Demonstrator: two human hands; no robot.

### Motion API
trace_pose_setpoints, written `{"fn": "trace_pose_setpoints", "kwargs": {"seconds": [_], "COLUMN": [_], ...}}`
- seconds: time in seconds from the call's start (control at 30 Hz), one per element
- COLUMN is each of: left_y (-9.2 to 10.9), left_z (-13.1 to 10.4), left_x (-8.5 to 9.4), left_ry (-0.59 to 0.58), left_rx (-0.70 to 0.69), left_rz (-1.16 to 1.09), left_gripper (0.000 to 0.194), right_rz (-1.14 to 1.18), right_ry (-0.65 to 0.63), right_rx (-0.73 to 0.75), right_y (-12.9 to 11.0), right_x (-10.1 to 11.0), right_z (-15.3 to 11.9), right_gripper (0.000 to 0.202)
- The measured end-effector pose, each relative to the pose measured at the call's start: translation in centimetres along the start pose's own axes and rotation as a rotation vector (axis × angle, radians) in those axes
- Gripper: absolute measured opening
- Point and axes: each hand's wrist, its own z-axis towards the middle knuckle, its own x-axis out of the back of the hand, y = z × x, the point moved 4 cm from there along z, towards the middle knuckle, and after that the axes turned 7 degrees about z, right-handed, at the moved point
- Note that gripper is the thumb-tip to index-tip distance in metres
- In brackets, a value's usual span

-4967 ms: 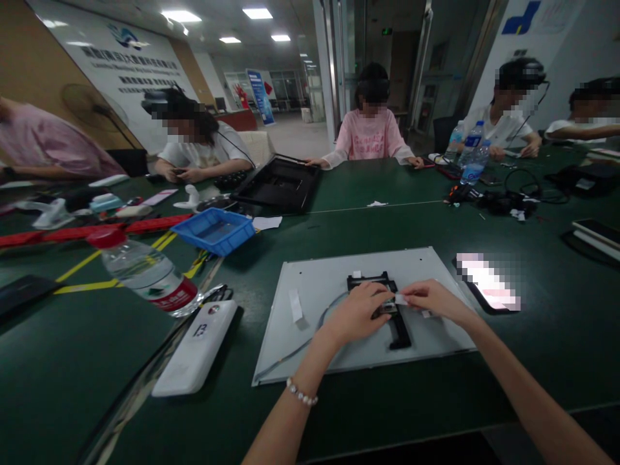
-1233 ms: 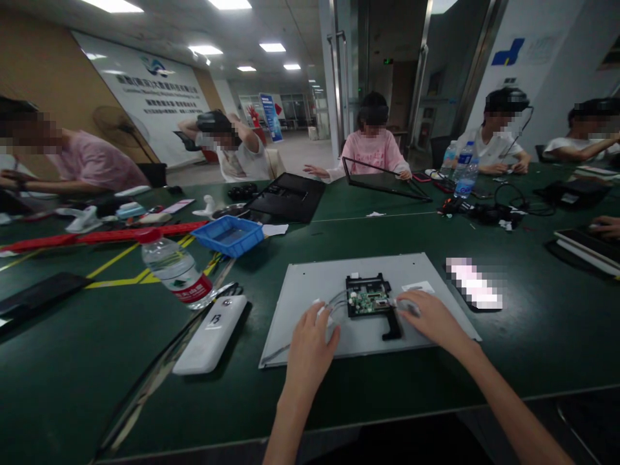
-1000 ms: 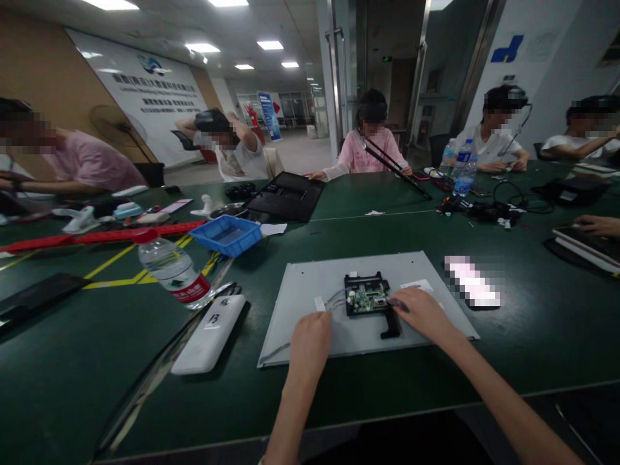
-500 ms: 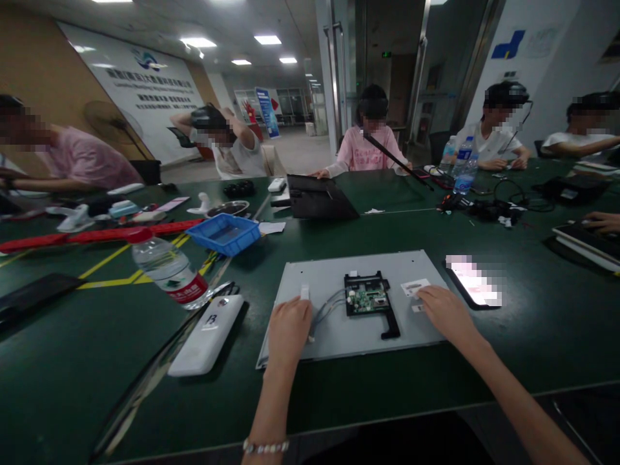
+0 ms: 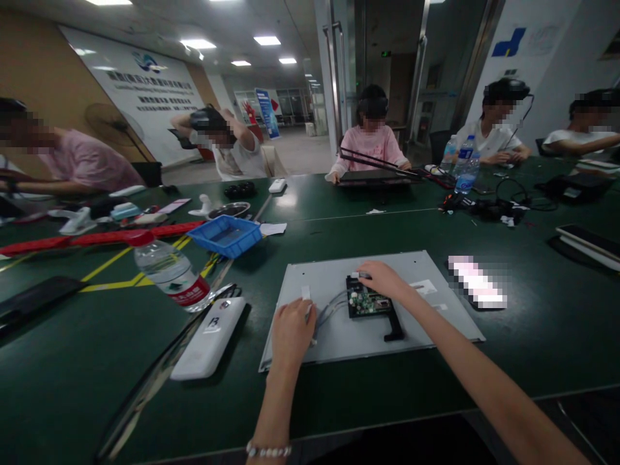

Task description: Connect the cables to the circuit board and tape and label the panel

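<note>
A flat grey metal panel lies on the table before me, with a black bracket holding a green circuit board near its middle. Thin grey wires run left from the board towards my left hand. That hand rests on the panel's left part, fingers curled together beside a white tape tab; what they hold is hidden. My right hand reaches over the panel, its fingers closed at the bracket's upper edge by a small white tab. White labels sit on the panel's right side.
Left of the panel are a white power bank, a water bottle and a blue tray. A lit phone lies to the right. Across the table, a person handles a dark flat panel; other people sit around.
My right hand has moved left from the white labels to the bracket's upper edge. My left hand stays nearly in place. The person opposite has shifted the dark panel to the right.
</note>
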Motion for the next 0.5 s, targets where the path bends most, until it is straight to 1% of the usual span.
{"fn": "trace_pose_setpoints", "kwargs": {"seconds": [0.13, 0.23, 0.3, 0.37, 0.43, 0.5], "left_y": [0.2, 0.2, 0.1, 0.1, 0.1, 0.2], "left_z": [0.0, 0.0, 0.0, 0.0, 0.0, 0.0], "left_x": [0.2, 0.3, 0.2, 0.2, 0.2, 0.2], "left_ry": [0.024, 0.062, 0.093, 0.119, 0.133, 0.135], "left_rx": [-0.01, -0.018, -0.019, -0.019, -0.022, -0.027], "left_rz": [0.002, 0.008, 0.014, 0.016, 0.015, 0.015], "left_gripper": [0.024, 0.023, 0.023, 0.022, 0.022, 0.021], "right_rz": [-0.041, -0.085, -0.146, -0.241, -0.338, -0.388], "right_ry": [-0.012, 0.004, 0.03, 0.071, 0.116, 0.139], "right_rx": [-0.008, -0.018, -0.035, -0.067, -0.116, -0.16], "right_y": [0.2, 0.3, 0.6, 1.3, 2.5, 3.8], "right_x": [-1.3, -1.0, -0.2, 1.1, 2.5, 3.3], "right_z": [0.7, 0.6, 0.2, -0.5, -1.6, -2.9], "right_gripper": [0.022, 0.023, 0.023, 0.023, 0.023, 0.024]}}
